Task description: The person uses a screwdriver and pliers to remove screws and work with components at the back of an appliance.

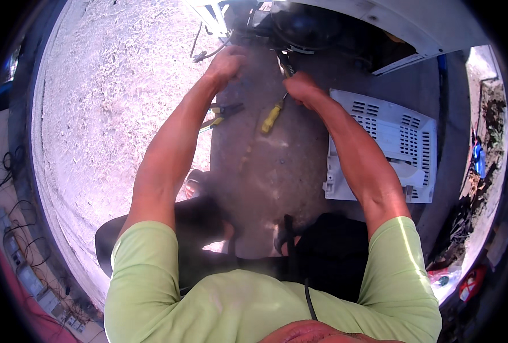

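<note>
Nearest the camera, a light green shirt (237, 300) is seen, and from its sleeves both bare forearms are stretched forward. A dark-handled tool (286, 64) is gripped in the closed right hand (304, 90), its far end pointed at the underside of a white appliance (374, 20), where a dark rounded part (305, 26) is exposed. The left hand (229, 63) is held with fingers curled, near a grey cable (215, 52); whether anything is pinched there cannot be told.

Between the forearms, shaded ground (265, 177) is spread, bounded by bent knees below and the appliance above. On it a yellow-handled screwdriver (271, 118) is laid, just below the right hand; yellow-handled pliers (219, 115) are placed at the shade's left edge. The right forearm is passed over a slotted white panel (403, 128). Sunlit rough ground (105, 74) is extended leftward; the right side is bordered by a strip of debris (465, 211). At far left, cables and sockets (31, 280) are strewn.
</note>
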{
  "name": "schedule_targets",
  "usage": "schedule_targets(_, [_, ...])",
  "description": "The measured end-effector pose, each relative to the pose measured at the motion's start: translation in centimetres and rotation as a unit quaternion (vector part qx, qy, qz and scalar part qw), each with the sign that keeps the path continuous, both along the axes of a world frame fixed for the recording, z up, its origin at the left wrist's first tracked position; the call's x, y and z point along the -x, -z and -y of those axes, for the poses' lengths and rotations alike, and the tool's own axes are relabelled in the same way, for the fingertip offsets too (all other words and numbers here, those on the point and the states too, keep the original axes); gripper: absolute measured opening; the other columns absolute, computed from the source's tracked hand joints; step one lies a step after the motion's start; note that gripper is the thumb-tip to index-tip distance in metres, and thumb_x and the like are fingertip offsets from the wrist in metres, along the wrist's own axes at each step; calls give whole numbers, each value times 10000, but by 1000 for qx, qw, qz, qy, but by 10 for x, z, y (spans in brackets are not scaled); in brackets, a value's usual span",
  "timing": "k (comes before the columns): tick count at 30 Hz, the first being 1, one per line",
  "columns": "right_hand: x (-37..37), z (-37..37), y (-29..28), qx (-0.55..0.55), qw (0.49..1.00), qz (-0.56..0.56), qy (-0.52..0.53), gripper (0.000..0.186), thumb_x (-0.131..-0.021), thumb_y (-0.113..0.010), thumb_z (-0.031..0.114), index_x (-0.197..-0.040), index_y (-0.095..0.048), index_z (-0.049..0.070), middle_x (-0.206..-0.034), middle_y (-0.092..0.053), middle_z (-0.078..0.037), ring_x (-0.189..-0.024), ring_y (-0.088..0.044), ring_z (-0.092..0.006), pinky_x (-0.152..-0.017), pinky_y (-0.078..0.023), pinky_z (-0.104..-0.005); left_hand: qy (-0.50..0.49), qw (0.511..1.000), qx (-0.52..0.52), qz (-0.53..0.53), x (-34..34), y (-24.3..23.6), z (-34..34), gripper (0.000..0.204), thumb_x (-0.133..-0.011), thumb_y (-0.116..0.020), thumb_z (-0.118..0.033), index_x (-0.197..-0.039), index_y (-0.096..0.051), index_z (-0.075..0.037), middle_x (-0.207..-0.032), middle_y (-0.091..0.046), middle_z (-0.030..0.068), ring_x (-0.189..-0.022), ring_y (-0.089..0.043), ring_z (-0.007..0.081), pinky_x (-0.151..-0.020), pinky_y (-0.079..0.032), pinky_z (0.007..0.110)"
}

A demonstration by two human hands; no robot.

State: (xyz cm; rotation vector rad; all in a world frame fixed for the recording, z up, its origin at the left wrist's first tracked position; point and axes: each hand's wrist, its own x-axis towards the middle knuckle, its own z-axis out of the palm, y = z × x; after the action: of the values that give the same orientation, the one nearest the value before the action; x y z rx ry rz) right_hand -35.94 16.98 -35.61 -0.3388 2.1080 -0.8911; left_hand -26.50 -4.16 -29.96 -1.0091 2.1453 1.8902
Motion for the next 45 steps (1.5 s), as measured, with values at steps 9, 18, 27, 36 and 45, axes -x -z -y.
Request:
schedule_targets(9, [-10, 2, -31, 15, 998, 56, 25, 194, -856, -502, 161, -754, -553, 3, -621, -508, -87, -504, -480, -185, -424, -344, -386, 374, 844, 345, 172, -44, -44, -39, 366, -841, -634, -191, -1184, -625, -63, -1124, -676, 178, -1010, -661, 316, -867, -513, 403])
schedule_targets(18, [-4, 10, -13, 16, 996, 71, 44, 200, -869, -540, 181, -765, -570, 12, -635, -509, -63, -506, -473, -163, -427, -380, -348, 264, 838, 445, 172, -6, -139, -11, 632, -900, -581, -578, -1040, -706, 26, -879, -716, 201, -876, -698, 325, -832, -530, 451])
schedule_targets(27, [-9, 6, 16, -47, 999, 23, 13, 297, -874, -586, 245, -874, -621, -50, -809, -609, -159, -677, -569, -265, -592, -445, -406, -71, 878, 379, -284, 26, -143, 61, 970, -788, -806, -508, -1403, -375, 105, -1316, -542, 278, -1211, -574, 315, -995, -486, 423])
schedule_targets(36, [-21, 8, 13, -54, 997, -19, 43, 365, -856, -581, 261, -1007, -680, -56, -974, -694, -264, -931, -678, -418, -831, -508, -465, -101, 905, 295, -288, 59, -100, 62, 959, -789, -806, -501, -1405, -379, 97, -1314, -545, 273, -1209, -574, 311, -995, -486, 421])
schedule_targets(45, [-11, 1, 23, 25, 994, 85, 64, 217, -920, -596, 231, -842, -575, 30, -708, -545, -29, -551, -492, -127, -508, -428, -320, -91, 916, 282, -271, 65, -97, 68, 949, -790, -807, -495, -1407, -384, 90, -1311, -548, 267, -1207, -573, 307, -995, -486, 419])
